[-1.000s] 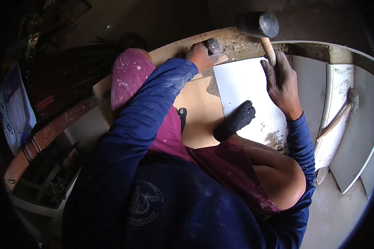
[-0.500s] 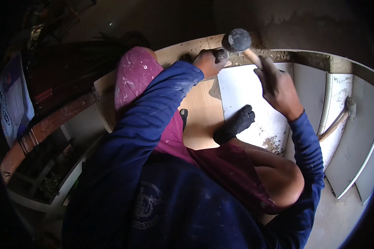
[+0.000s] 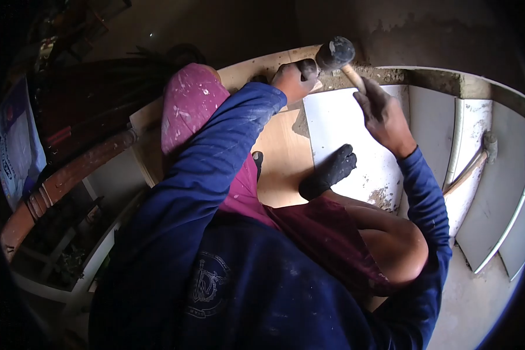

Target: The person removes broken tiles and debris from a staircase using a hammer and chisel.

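Observation:
My right hand (image 3: 385, 119) is closed round the wooden handle of a black rubber mallet (image 3: 335, 53). The mallet's head is raised just right of my left hand (image 3: 296, 80). That left hand is a fist at the far edge of the wood-look panel (image 3: 277, 157); what it grips is mostly hidden by the fingers. Beyond the white tile (image 3: 338, 111) runs a rough mortar strip (image 3: 385, 76), close to both hands. My foot in a dark sock (image 3: 329, 172) rests across the panel and the white tile.
A second mallet (image 3: 490, 146) with a wooden handle lies against pale tiles (image 3: 490, 201) at the right. A brown curved rail (image 3: 70, 175) and a printed bag (image 3: 20, 140) are at the left. A dark wall (image 3: 437, 41) stands behind the mortar strip.
My left fist has turned and moved slightly left. The mallet head has shifted a little up and right, while my right hand stays on its handle.

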`<action>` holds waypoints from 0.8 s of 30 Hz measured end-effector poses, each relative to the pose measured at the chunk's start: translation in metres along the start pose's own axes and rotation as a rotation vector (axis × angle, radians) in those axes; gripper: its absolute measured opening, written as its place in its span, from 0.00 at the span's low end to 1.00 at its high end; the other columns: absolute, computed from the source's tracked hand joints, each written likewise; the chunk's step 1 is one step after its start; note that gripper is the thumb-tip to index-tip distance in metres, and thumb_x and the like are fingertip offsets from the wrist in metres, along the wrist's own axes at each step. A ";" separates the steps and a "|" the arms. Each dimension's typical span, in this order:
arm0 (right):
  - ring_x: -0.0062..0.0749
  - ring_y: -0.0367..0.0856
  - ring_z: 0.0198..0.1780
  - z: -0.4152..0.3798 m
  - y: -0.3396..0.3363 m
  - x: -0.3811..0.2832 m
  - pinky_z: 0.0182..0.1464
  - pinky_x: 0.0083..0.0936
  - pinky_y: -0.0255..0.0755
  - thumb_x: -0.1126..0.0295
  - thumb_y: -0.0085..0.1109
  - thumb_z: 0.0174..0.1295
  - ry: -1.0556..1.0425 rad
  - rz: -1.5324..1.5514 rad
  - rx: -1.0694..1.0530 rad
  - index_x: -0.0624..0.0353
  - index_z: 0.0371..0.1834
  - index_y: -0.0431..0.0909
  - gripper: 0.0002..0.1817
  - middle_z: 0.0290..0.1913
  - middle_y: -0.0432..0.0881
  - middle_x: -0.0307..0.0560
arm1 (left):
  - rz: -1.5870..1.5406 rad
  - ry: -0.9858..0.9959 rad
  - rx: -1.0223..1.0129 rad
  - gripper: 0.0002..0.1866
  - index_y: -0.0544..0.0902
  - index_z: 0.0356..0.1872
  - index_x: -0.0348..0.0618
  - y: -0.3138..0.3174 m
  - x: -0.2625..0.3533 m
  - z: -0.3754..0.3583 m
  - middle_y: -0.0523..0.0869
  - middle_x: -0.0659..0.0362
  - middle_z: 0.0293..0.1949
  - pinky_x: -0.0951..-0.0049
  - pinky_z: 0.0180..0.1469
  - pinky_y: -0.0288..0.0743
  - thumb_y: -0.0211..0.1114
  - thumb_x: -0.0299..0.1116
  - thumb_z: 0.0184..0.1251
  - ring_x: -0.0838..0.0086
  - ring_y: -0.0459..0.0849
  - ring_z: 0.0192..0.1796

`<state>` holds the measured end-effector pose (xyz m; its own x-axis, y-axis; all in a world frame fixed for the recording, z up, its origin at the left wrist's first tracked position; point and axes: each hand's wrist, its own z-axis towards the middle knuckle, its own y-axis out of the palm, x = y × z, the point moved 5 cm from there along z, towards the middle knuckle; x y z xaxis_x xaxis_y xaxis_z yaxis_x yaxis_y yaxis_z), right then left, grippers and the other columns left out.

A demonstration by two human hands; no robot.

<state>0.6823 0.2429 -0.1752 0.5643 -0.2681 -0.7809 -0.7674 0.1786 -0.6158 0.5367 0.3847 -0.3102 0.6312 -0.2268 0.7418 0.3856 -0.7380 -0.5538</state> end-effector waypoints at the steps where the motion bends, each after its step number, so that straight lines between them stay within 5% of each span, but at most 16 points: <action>1: 0.37 0.84 0.35 0.002 -0.011 -0.009 0.39 0.31 0.76 0.68 0.58 0.68 0.018 -0.019 0.041 0.70 0.56 0.73 0.19 0.35 0.83 0.65 | 0.020 -0.010 0.099 0.21 0.83 0.39 0.37 -0.006 0.001 -0.001 0.87 0.47 0.35 0.63 0.48 0.78 0.67 0.47 0.57 0.56 0.86 0.44; 3: 0.27 0.81 0.36 -0.004 -0.022 -0.008 0.39 0.29 0.75 0.68 0.57 0.68 0.031 0.124 0.145 0.70 0.56 0.73 0.19 0.34 0.82 0.64 | 0.064 -0.033 0.262 0.20 0.83 0.39 0.37 -0.006 0.004 -0.011 0.87 0.48 0.35 0.65 0.48 0.78 0.68 0.45 0.57 0.58 0.87 0.42; 6: 0.22 0.73 0.30 -0.028 -0.023 0.024 0.32 0.27 0.71 0.68 0.57 0.69 0.136 0.068 0.110 0.70 0.51 0.73 0.15 0.27 0.78 0.54 | -0.238 0.149 0.237 0.18 0.84 0.30 0.35 -0.019 0.010 0.010 0.86 0.44 0.31 0.60 0.44 0.79 0.67 0.44 0.54 0.52 0.87 0.38; 9: 0.19 0.66 0.26 -0.065 0.005 0.079 0.27 0.23 0.64 0.68 0.56 0.69 0.265 0.145 0.124 0.70 0.48 0.74 0.14 0.22 0.71 0.43 | -0.405 0.129 0.201 0.20 0.83 0.30 0.31 -0.059 0.039 0.009 0.86 0.42 0.32 0.62 0.44 0.79 0.68 0.44 0.54 0.52 0.87 0.38; 12: 0.16 0.62 0.24 -0.087 0.025 0.096 0.25 0.20 0.60 0.67 0.56 0.69 0.400 0.216 0.113 0.68 0.46 0.75 0.13 0.22 0.68 0.36 | -0.234 -0.009 0.185 0.21 0.83 0.29 0.31 -0.047 0.030 0.018 0.86 0.42 0.32 0.62 0.44 0.79 0.69 0.45 0.53 0.53 0.87 0.38; 16: 0.17 0.62 0.25 -0.097 0.038 0.116 0.26 0.21 0.61 0.66 0.57 0.69 0.480 0.332 0.105 0.68 0.46 0.76 0.13 0.23 0.69 0.36 | -0.013 -0.197 0.194 0.15 0.85 0.36 0.39 -0.036 0.045 0.010 0.87 0.53 0.33 0.68 0.46 0.77 0.70 0.40 0.55 0.65 0.86 0.39; 24: 0.21 0.65 0.24 -0.092 0.018 0.094 0.26 0.24 0.63 0.66 0.57 0.69 0.485 0.250 0.032 0.69 0.46 0.76 0.14 0.21 0.69 0.40 | -0.176 -0.339 0.341 0.19 0.82 0.35 0.36 -0.031 0.040 -0.012 0.86 0.47 0.35 0.63 0.46 0.78 0.70 0.44 0.52 0.57 0.86 0.41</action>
<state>0.6933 0.1342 -0.2500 0.1551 -0.6179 -0.7708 -0.8461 0.3196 -0.4265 0.5418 0.3904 -0.2588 0.6979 0.1433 0.7017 0.6678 -0.4842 -0.5653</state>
